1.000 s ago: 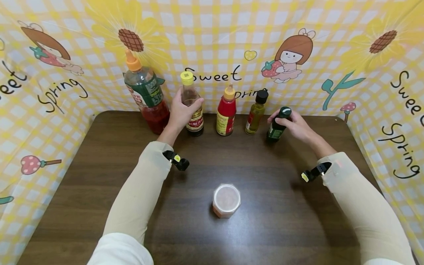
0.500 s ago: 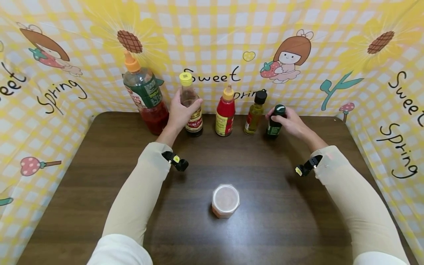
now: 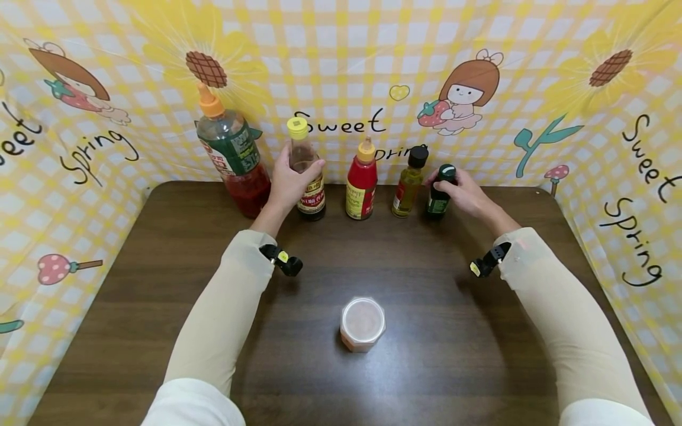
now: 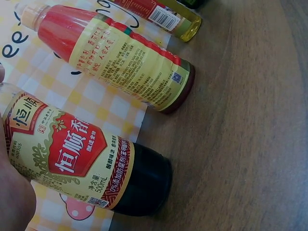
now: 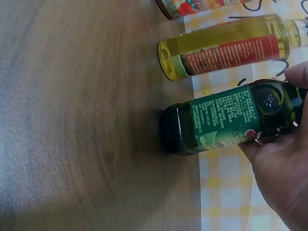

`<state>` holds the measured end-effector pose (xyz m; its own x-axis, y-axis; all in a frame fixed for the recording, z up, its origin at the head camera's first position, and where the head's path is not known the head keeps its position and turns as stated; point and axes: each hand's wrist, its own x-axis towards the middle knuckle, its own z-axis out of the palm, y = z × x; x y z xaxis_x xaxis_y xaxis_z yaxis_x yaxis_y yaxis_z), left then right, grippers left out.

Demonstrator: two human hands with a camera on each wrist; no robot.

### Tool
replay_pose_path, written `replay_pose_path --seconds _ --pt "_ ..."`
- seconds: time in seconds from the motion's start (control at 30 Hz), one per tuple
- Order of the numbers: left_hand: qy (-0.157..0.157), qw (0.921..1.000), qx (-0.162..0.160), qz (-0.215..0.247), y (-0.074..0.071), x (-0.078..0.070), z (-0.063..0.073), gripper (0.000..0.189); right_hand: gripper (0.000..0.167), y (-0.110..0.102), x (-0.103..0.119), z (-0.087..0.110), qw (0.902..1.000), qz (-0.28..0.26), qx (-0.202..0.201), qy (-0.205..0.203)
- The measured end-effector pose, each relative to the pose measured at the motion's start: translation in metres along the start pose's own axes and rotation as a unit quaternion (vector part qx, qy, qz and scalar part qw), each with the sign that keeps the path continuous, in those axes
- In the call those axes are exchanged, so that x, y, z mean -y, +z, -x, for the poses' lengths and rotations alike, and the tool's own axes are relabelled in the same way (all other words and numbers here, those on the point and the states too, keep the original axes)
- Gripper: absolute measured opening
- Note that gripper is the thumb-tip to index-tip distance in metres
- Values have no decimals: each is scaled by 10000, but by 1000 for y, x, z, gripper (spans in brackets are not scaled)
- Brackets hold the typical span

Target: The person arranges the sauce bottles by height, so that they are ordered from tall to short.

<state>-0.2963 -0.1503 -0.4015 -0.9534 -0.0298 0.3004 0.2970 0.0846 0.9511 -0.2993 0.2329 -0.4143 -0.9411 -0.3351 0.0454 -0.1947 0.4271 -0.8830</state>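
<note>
My left hand [image 3: 290, 180] grips the upper body of a vinegar bottle [image 4: 72, 149] with a yellow cap, which stands upright at the back of the table. At the right end of the row, my right hand [image 3: 462, 190] holds a small dark green olive oil bottle [image 5: 221, 118] near its neck. Just left of that bottle is a yellow oil bottle [image 3: 408, 183] with a black cap. A red squeeze bottle [image 3: 362, 183] with a yellow nozzle stands between the vinegar and the yellow oil. To the left of my left hand stands a large sauce bottle [image 3: 234, 154] with an orange nozzle.
A lidded jar [image 3: 363, 322] stands by itself at the front middle of the brown table [image 3: 426, 355]. A yellow checked cloth [image 3: 341, 59] with printed figures hangs behind the bottles and along both sides.
My right hand has moved left with the olive oil bottle, bringing it closer to the yellow oil bottle and more upright. My left hand keeps its grip on the vinegar bottle.
</note>
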Motion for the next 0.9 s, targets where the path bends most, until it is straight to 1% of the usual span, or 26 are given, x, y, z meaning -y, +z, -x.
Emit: replay_pose_path --seconds 0.2,0.43,0.63,0.73,0.9 --pt "-32 10000 7 -5 0 1 1 37 26 -7 -3 2 9999 -55 -96 42" --pt "17 10000 -2 13 -1 0 0 37 29 -13 -5 4 10000 -83 -6 -44" --pt "-136 9999 -6 103 0 0 -1 38 30 -12 -6 4 10000 -97 -13 -16" --pt "-194 9998 14 91 0 1 -2 38 36 -12 -6 5 9999 36 -15 146" --pt "-217 9997 6 75 0 0 -2 37 55 -15 -2 9 9985 162 -69 511"
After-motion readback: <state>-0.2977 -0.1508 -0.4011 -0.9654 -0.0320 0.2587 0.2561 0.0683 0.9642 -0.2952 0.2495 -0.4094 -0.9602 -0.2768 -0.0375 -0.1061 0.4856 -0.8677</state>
